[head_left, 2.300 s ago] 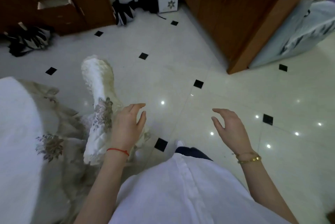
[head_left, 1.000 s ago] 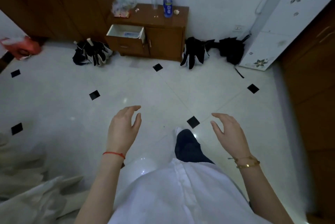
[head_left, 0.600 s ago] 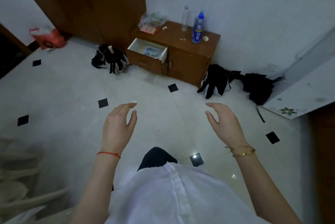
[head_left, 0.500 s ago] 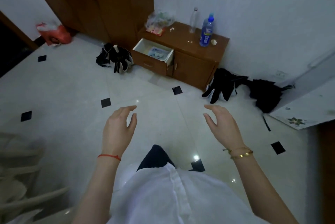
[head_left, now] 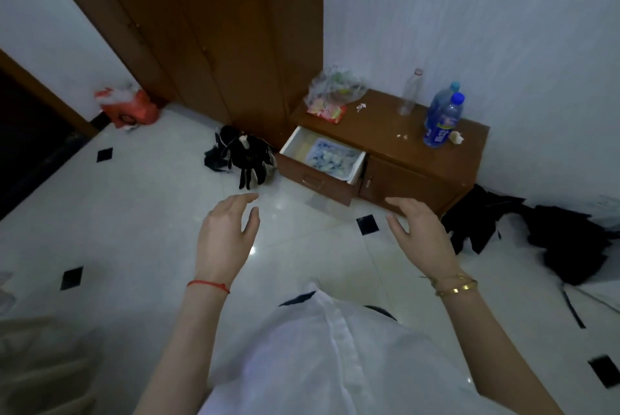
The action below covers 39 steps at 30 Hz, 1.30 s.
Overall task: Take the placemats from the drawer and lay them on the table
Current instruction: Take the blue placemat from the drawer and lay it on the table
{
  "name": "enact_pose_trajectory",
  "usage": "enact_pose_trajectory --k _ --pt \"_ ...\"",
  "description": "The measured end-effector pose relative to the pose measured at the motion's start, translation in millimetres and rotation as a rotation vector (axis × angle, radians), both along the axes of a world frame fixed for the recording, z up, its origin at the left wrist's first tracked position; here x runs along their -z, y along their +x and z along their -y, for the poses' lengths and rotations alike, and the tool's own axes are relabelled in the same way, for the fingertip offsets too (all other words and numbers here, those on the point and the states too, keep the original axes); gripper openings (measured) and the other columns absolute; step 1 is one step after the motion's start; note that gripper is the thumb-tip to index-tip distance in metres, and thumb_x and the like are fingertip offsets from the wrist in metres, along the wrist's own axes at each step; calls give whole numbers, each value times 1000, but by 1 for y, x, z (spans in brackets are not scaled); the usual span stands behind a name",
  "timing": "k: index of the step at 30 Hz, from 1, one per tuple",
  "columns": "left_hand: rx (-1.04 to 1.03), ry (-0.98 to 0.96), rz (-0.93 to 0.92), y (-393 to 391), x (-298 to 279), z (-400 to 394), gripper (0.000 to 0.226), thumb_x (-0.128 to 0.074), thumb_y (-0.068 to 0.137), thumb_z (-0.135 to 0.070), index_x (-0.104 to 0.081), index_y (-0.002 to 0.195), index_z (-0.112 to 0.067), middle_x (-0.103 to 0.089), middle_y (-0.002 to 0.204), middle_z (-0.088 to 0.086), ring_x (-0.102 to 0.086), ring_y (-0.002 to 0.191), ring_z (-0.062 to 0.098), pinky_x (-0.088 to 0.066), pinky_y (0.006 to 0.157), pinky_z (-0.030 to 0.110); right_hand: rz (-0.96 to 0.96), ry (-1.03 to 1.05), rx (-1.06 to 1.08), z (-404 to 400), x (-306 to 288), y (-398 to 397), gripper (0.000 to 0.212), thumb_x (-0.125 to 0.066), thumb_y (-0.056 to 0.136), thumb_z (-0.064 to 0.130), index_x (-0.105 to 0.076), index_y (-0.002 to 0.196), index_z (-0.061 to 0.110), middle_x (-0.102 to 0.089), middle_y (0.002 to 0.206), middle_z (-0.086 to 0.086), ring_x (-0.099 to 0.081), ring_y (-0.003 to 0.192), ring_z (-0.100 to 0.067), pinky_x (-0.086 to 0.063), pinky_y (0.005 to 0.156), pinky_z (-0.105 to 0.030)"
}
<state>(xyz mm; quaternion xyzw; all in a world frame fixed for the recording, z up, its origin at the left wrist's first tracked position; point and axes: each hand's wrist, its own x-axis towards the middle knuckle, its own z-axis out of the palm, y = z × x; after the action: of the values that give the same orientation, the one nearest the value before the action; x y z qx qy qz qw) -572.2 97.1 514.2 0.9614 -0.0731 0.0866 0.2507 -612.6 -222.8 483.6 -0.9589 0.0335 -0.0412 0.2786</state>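
Both hands hang empty in the air above the white floor (head_left: pixel 134 230), palms turned toward each other and fingers loosely spread. A red string circles the wrist of the left hand (head_left: pixel 226 240), and gold bracelets sit on the wrist of the right hand (head_left: pixel 421 240). Neither touches anything.

Ahead of them, against the wall, stands a low brown cabinet (head_left: pixel 412 159). Its drawer (head_left: pixel 318 169) on the left side is pulled open, and a blue-and-white patterned placemat (head_left: pixel 332 156) lies flat inside it, toward the right of the compartment. The right hand is nearer the cabinet's front than the left, though well short of the drawer.

On the cabinet's top are a clear plastic bag (head_left: pixel 335 89) of packets, an empty clear bottle (head_left: pixel 410 90) and a blue-capped water bottle (head_left: pixel 443 121). Black umbrellas (head_left: pixel 245 153) lie on the floor left of the drawer, and more dark fabric (head_left: pixel 553 236) is heaped on the right. A red bag (head_left: pixel 125 106) sits by the tall brown wardrobe (head_left: pixel 218 28).
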Motion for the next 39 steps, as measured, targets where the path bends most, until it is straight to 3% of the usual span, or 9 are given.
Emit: enact_pose_trajectory --k 5,11,17,25,31,35,39 --pt "94 19 6 114 -4 -2 26 -58 92 -13 -65 118 -10 -69 112 8 -64 100 25 -53 87 36 -29 41 63 -13 5 81 31 -53 95 21 -58 124 12 -62 117 -7 -55 110 -22 -48 93 -40" --pt "179 12 -50 212 29 12 27 -55 93 -19 -65 116 -10 -69 109 7 -66 95 24 -56 83 39 -136 55 133 -14 42 154 28 -54 95 22 -58 122 13 -63 114 -6 -56 108 -23 -50 87 -40" --pt "221 -26 -44 306 48 32 26 -58 92 -10 -64 117 -10 -68 104 5 -64 90 21 -56 79 39 -126 67 198 -2 55 244 30 -57 94 20 -59 123 11 -63 116 -6 -57 108 -24 -49 89 -36" --pt "300 -39 -81 420 76 61 29 -59 91 -9 -62 119 -8 -67 109 8 -64 96 23 -55 85 38 -152 99 328 17 86 340 29 -56 94 19 -59 121 8 -64 113 -9 -60 104 -28 -51 85 -37" --pt "537 49 -188 487 140 80 23 -59 89 -3 -62 112 -5 -65 92 11 -61 81 28 -55 72 41 -261 117 489 10 143 379 28 -53 95 18 -58 122 11 -61 120 -11 -58 107 -28 -48 80 -34" --pt "580 110 -262 521 203 84 19 -50 92 -13 -61 105 -5 -63 88 11 -59 75 27 -54 67 42 -330 168 596 0 197 398 34 -51 96 19 -54 128 9 -60 122 -13 -55 111 -29 -48 86 -38" --pt "560 128 -333 542 277 86 27 -43 94 -19 -61 107 -3 -65 98 14 -62 86 30 -55 74 44 -379 188 669 -6 266 413 34 -50 96 18 -54 128 6 -60 121 -13 -57 108 -30 -48 85 -36"
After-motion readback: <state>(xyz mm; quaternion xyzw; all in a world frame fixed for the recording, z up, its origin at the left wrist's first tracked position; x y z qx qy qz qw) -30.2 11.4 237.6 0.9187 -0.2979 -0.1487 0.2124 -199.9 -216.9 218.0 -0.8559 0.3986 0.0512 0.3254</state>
